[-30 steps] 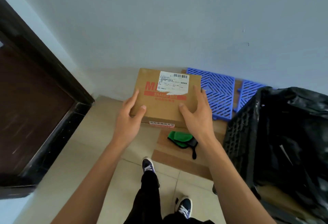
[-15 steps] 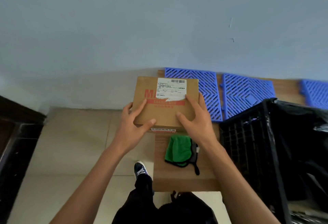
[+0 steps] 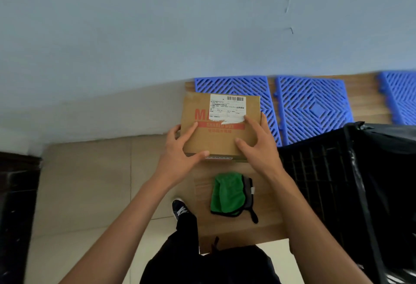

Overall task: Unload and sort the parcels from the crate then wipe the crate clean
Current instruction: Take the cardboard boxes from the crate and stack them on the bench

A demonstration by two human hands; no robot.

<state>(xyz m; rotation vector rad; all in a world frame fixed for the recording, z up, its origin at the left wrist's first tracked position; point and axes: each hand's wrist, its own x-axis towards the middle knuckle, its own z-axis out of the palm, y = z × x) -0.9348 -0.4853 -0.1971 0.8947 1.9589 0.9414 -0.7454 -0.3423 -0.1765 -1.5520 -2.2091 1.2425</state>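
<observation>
A flat brown cardboard parcel (image 3: 221,136) with a white shipping label and red print is held between both hands, low over the left blue grid mat (image 3: 267,94). My left hand (image 3: 180,150) grips its near left corner, thumb along the front edge. My right hand (image 3: 258,148) grips the near right corner, fingers spread on top and down the side. The black plastic crate (image 3: 315,177), lined with a black bag, stands to the right. A folded green cloth (image 3: 227,193) lies on a cardboard sheet (image 3: 265,227) below the parcel.
Two more blue grid mats (image 3: 313,108) lie along the pale blue wall on cardboard. A dark door frame (image 3: 13,205) stands at the left edge. Beige floor tiles (image 3: 90,182) stretch to the left; my foot (image 3: 180,209) stands beside the cardboard sheet.
The view has swung right, away from the door. Both hands have carried the parcel over to the left blue mat and lower, keeping the same hold.
</observation>
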